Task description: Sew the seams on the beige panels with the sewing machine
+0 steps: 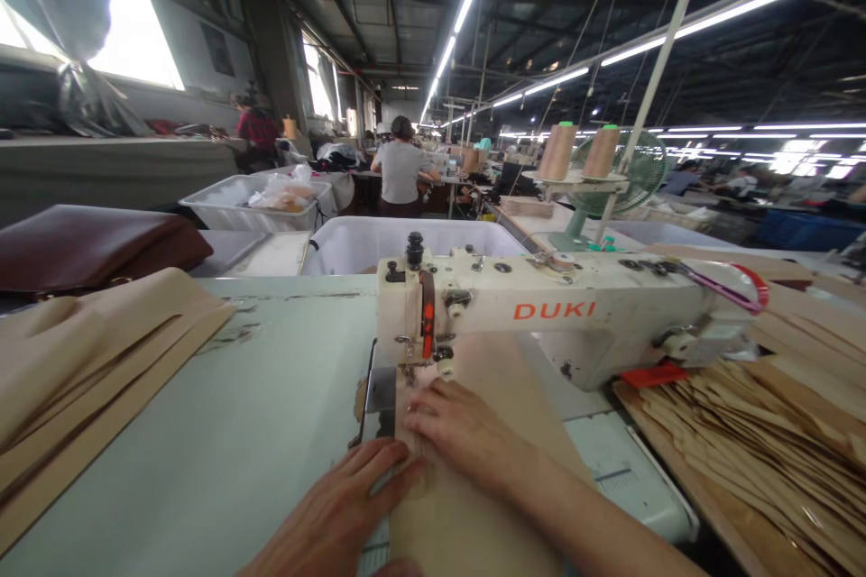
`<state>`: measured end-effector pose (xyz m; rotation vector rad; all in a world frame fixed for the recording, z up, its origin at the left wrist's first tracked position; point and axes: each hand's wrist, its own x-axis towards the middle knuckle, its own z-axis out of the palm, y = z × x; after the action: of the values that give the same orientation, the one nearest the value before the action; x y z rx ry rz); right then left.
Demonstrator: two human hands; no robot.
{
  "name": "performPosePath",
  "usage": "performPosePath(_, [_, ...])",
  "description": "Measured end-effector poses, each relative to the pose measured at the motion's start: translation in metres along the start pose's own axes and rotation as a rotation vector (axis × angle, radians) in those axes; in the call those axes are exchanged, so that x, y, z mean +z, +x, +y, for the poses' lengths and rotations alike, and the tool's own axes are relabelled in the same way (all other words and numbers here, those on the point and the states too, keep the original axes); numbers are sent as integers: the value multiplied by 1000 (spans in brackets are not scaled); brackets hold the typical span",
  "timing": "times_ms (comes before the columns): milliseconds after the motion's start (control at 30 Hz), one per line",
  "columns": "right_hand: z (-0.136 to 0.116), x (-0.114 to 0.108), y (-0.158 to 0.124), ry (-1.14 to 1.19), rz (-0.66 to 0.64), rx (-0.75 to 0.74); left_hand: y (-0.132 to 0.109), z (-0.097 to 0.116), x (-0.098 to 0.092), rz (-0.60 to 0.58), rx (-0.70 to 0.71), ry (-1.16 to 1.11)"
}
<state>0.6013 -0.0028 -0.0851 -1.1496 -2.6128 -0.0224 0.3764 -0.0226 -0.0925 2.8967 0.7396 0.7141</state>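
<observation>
A beige leather-like panel (466, 527) lies on the pale green tabletop (298, 361), its left border running under the presser foot (411, 374) of the white DUKI sewing machine (555, 288). The right hand (464, 424) rests palm down on it just near of the foot, fingers slightly bent and a little parted, pressing rather than gripping. The left hand (348, 496) is spread at the panel's left edge, fingertips touching the material, with a gap between its digits. The sheet looks light and thin, likely soft enough to curl yet with some body, and smooth enough to slide; flat fingers along the left border seem the best hold, since a hard pinch might pucker it. Its surface is matt and plain, long and broad in outline. To the left lie folded beige pieces (115, 361) with straight, layered edges, and beyond them a smooth brown leather-like item (101, 243) with a faint sheen. To the right, narrow beige strips (764, 442) overlap in wavy, uneven layers. Farther off stand two tapered tan thread cones (558, 153) and a white plastic bin (412, 234).
</observation>
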Motion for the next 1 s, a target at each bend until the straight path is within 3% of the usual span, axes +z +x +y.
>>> performPosePath(100, [6,16,7,-94,-1,94,-8,-3,9,-20,-7,33])
performPosePath(300, [10,29,14,-21,47,330,-18,-6,27,-127,-40,69])
performPosePath(500, [7,30,23,38,50,454,-11,2,16,-124,-23,63])
performPosePath(633, [0,31,18,56,45,361,-15,0,13,-65,34,40])
performPosePath(733, [1,30,11,81,45,316,-20,-3,14,-90,34,30])
performPosePath(1000, [3,27,15,138,105,571,-16,4,12,-151,-41,-62])
